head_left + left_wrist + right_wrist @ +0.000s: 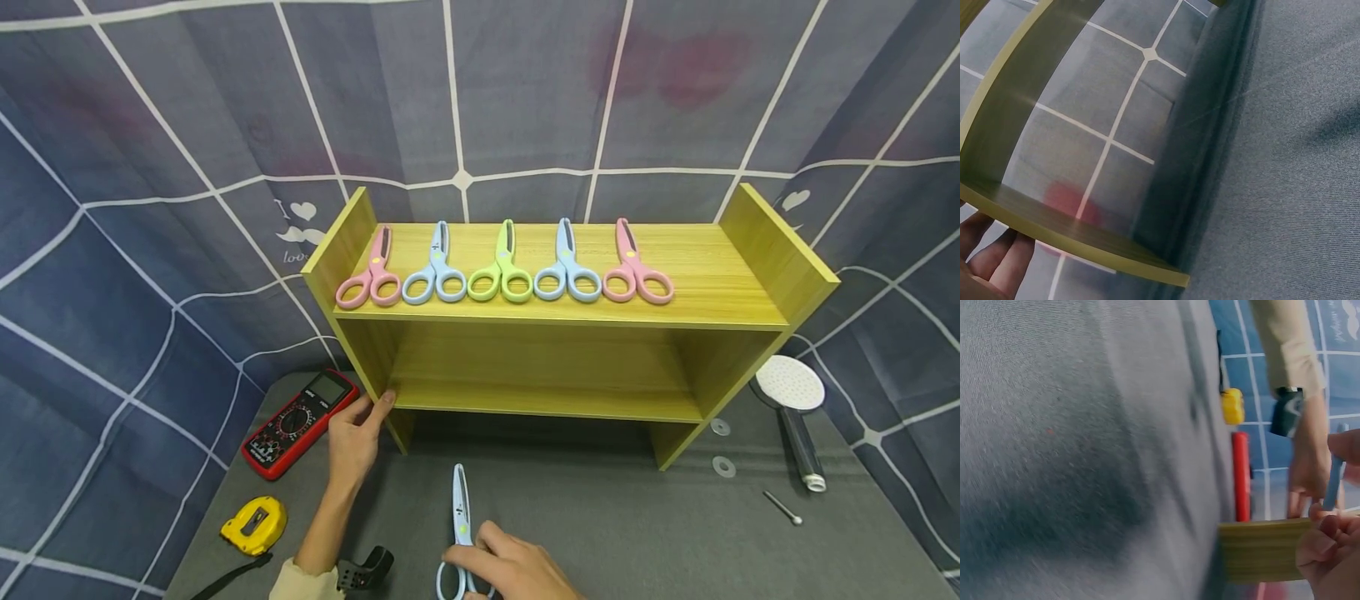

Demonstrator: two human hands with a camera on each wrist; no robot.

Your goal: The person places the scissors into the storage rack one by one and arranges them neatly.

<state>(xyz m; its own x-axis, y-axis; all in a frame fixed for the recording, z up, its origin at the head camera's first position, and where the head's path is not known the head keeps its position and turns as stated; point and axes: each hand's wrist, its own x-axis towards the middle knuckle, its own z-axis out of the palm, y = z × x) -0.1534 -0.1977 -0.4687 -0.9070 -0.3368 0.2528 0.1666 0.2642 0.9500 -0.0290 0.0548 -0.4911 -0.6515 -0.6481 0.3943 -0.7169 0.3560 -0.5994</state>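
Note:
My left hand (354, 442) grips the lower left side panel of a yellow-green wooden shelf (547, 367), thumb at the front edge and fingers on the outer side. In the left wrist view its fingers (1007, 262) show beside the panel. My right hand (517, 568) holds light blue scissors (461, 508) by the handle area, blades pointing toward the shelf. In the right wrist view the scissors (1335, 481) appear edge-on between thumb and fingers. Several scissors lie in a row on the top board, blades to the back: pink (377, 271), blue, green (506, 262), blue and pink (628, 267).
Left of the shelf lie a red multimeter (300, 425) and a yellow tape measure (255, 525). To its right are a shower head (791, 383), two washers (723, 467) and a small metal rod (782, 507). A grid-patterned curtain (525, 100) hangs behind the grey table (600, 525).

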